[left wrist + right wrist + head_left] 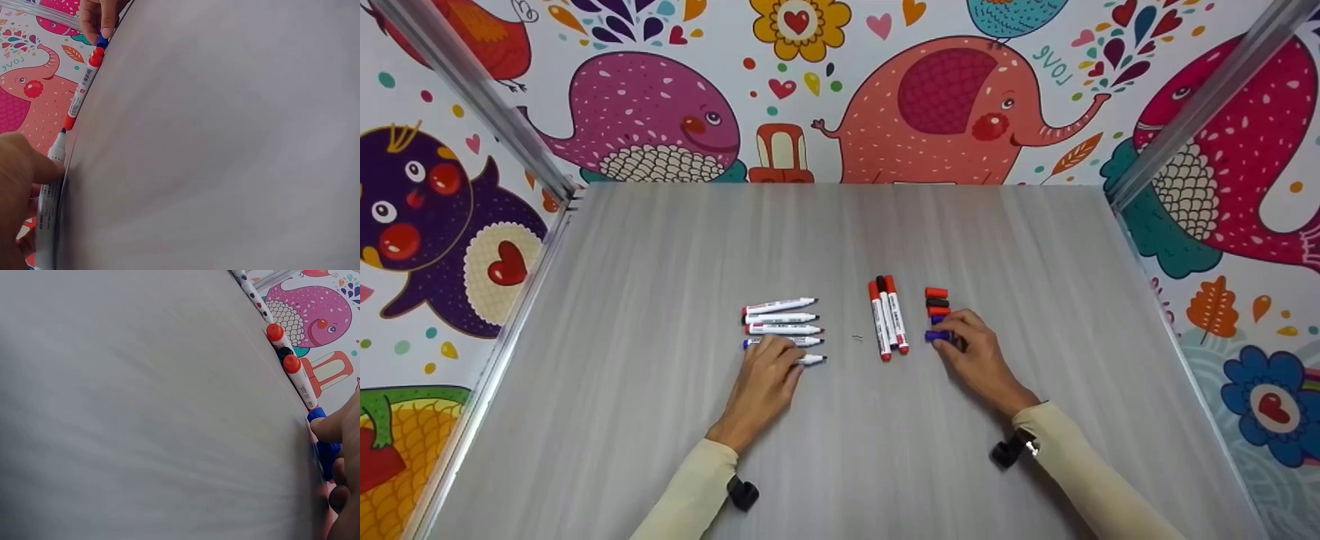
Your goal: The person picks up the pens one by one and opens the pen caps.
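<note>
Uncapped whiteboard markers lie stacked in a column at the left of the table, tips to the right; one is the second marker from the top (784,319). My left hand (765,375) grips the nearest marker (49,214), which has a dark bluish tip; the palm hides its rear end in the head view. To the right, loose caps form a column, with a red cap (937,292) at the far end and a black cap (937,303) below it. My right hand (979,356) pinches the nearest blue cap (936,336) between thumb and finger. Another blue cap is partly covered by the fingers.
Between the hands lie three capped markers side by side, one being a red-capped marker (894,311). Small dark marks (857,337) show on the wood-grain table (840,450). Printed cartoon panels (660,112) and metal posts (1207,112) border the table.
</note>
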Demonstrator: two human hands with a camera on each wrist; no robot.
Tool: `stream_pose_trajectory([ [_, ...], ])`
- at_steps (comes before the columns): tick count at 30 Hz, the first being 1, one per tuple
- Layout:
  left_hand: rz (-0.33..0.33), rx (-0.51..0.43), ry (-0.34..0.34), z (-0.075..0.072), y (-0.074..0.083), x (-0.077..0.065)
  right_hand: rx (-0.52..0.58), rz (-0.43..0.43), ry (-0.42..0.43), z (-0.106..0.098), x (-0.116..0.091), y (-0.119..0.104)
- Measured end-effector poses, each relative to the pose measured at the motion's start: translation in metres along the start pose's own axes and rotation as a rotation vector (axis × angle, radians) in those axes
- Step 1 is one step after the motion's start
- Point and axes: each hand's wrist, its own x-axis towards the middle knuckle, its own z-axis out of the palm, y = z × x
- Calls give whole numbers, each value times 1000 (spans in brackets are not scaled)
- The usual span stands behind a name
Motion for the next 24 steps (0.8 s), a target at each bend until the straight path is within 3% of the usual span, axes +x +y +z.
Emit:
stream_pose_trajectory([
  [15, -12, 31, -23, 0, -3, 1, -7, 39, 25, -4, 4, 3],
  [24, 0, 52, 0, 2, -6, 2, -40, 74, 16, -4, 4, 3],
])
